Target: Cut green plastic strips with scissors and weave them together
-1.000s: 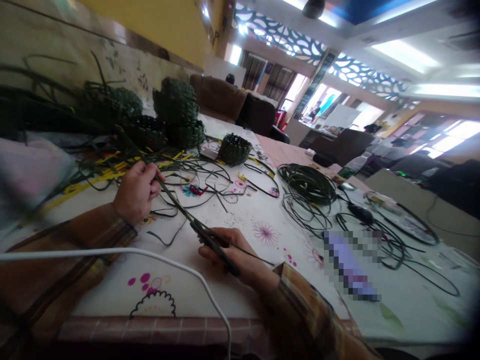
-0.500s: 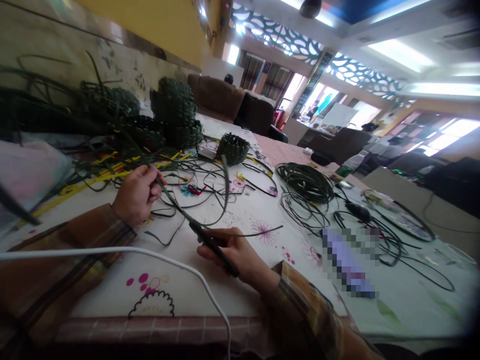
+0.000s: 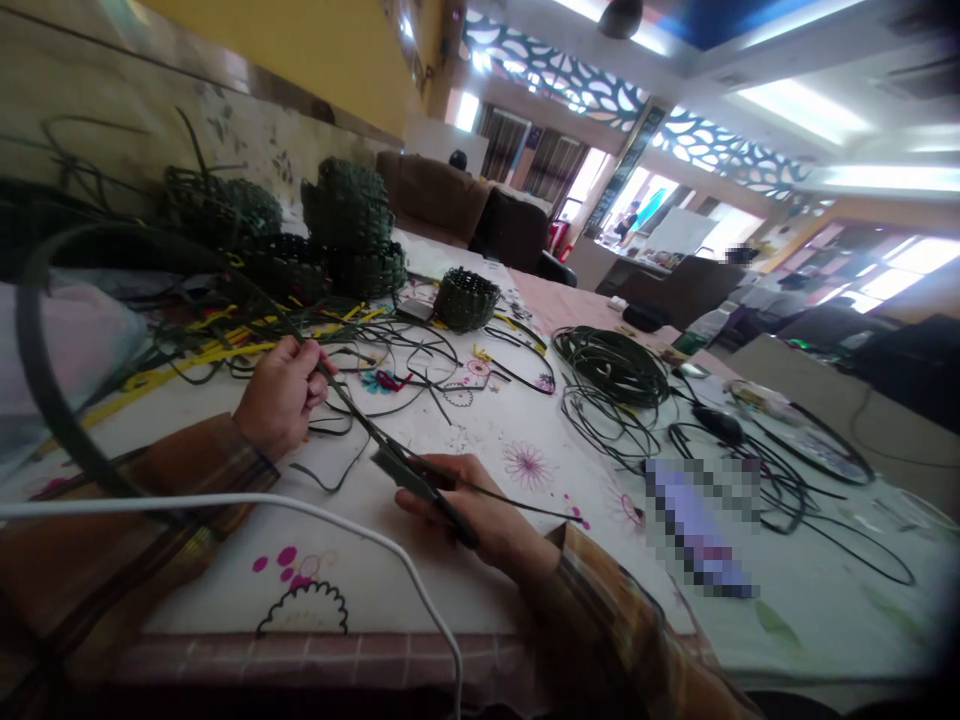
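My left hand [image 3: 281, 392] is closed in a pinch on a dark green flat strip [image 3: 351, 408]. From there the strip slants down to my right hand [image 3: 487, 510], which is wrapped around the dark handle of a knife [image 3: 409, 472]. The knife's flat, greyish blade points toward the left hand, and the strip meets it near its tip. A thin tail of strip passes over the right hand's fingers and ends beyond them. At the far left, a wide dark loop of strip arches over my left forearm, blurred.
Several woven dark green baskets [image 3: 466, 298] stand at the back. Loose green and yellow strips [image 3: 202, 352] litter the left side. A coiled bundle [image 3: 611, 365] lies to the right, near a bottle [image 3: 705, 325]. One white cable [image 3: 322, 512] crosses in front of me.
The knife has turned, so its blade now shows broad side on. A strip end that curved upward mid-table has swung away, and a large loop now hangs at the left. Both hands have barely moved.
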{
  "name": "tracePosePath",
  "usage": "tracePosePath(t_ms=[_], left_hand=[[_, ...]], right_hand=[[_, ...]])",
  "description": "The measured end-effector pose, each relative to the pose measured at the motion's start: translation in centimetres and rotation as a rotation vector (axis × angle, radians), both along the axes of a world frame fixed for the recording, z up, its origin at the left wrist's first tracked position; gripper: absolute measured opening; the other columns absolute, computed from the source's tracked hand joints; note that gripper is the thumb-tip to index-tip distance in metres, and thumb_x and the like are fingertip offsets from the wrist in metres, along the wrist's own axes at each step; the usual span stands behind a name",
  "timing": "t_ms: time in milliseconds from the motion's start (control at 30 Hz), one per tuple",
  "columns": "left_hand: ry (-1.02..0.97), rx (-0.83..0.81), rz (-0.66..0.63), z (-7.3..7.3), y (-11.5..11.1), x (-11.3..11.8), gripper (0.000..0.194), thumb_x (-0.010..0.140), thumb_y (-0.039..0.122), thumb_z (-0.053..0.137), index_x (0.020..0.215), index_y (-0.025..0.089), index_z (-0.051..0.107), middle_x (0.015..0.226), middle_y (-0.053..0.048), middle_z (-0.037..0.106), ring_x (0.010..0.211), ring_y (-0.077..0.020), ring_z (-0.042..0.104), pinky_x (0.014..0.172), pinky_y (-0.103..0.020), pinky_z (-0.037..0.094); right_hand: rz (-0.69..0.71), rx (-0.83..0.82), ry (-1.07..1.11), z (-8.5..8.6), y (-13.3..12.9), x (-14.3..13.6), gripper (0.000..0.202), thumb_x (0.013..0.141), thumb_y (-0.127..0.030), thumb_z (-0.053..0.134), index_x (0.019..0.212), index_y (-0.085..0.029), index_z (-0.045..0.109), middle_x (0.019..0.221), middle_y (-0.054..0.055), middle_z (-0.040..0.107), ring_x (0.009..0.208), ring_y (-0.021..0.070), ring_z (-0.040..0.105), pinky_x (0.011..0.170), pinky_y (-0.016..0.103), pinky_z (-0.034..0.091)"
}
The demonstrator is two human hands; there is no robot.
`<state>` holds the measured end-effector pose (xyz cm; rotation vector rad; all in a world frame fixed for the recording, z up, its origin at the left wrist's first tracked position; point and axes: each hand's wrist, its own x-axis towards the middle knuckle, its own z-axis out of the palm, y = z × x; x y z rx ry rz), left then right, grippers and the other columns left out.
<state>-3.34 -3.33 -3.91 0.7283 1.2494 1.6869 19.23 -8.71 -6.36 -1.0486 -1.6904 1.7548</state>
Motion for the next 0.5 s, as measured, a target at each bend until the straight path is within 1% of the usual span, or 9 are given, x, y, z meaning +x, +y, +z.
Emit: tracePosePath(t_ms=[100, 233, 300, 367, 433, 500], left_hand=[[-0.020, 0.000, -0.015, -0.4, 0.2, -0.2, 0.024, 0.096, 0.012, 0.044, 0.073, 0.015, 0.045, 0.062, 0.004, 0.055, 0.035, -0.0010, 0.031, 0.033, -0.013, 0.021], [-0.033, 0.022, -0.063, -0.6, 0.6, -0.8, 0.021, 0.095, 0.011, 0.045, 0.074, 0.014, 0.048, 0.062, 0.003, 0.056, 0.036, -0.0011, 0.032, 0.033, -0.013, 0.022], [-0.034, 0.051, -0.055, -0.5, 0.8, -1.3, 0.019, 0.094, 0.012, 0.048, 0.075, 0.014, 0.048, 0.063, 0.003, 0.057, 0.036, -0.0011, 0.033, 0.033, -0.012, 0.022], [-0.025, 0.078, -0.026, -0.3, 1.0, -1.6, 0.019, 0.092, 0.013, 0.051, 0.074, 0.015, 0.046, 0.062, 0.003, 0.056, 0.035, -0.0010, 0.032, 0.033, -0.012, 0.021], [-0.008, 0.078, -0.006, -0.1, 0.9, -1.6, 0.022, 0.092, 0.011, 0.051, 0.072, 0.016, 0.043, 0.060, 0.004, 0.055, 0.035, -0.0010, 0.030, 0.034, -0.012, 0.020], [0.015, 0.060, -0.010, 0.0, 0.7, -1.2, 0.023, 0.093, 0.010, 0.048, 0.072, 0.017, 0.042, 0.059, 0.005, 0.055, 0.034, -0.0015, 0.030, 0.034, -0.013, 0.021]], right_hand=[[-0.007, 0.027, -0.021, 0.3, -0.1, 0.1, 0.030, 0.079, -0.042, 0.076, 0.078, -0.015, 0.063, 0.057, -0.006, 0.044, 0.051, 0.0056, 0.033, 0.046, 0.022, 0.023], [-0.027, -0.018, 0.018, 0.3, -0.2, 0.0, 0.033, 0.076, -0.043, 0.079, 0.082, -0.014, 0.066, 0.054, -0.007, 0.044, 0.047, 0.0053, 0.032, 0.043, 0.022, 0.020], [-0.036, -0.057, 0.038, 0.1, -0.3, -0.1, 0.035, 0.074, -0.044, 0.080, 0.083, -0.014, 0.066, 0.054, -0.007, 0.044, 0.045, 0.0048, 0.032, 0.041, 0.021, 0.021], [-0.043, -0.092, 0.032, -0.1, -0.3, -0.2, 0.038, 0.072, -0.045, 0.082, 0.088, -0.014, 0.067, 0.054, -0.008, 0.046, 0.044, 0.0045, 0.034, 0.039, 0.020, 0.024], [-0.047, -0.093, 0.022, -0.2, -0.3, -0.3, 0.042, 0.071, -0.046, 0.082, 0.093, -0.014, 0.067, 0.056, -0.008, 0.048, 0.043, 0.0046, 0.036, 0.038, 0.019, 0.026], [-0.049, -0.069, 0.003, -0.2, -0.2, -0.3, 0.042, 0.072, -0.049, 0.080, 0.093, -0.015, 0.067, 0.056, -0.007, 0.048, 0.044, 0.0052, 0.038, 0.038, 0.019, 0.028]])
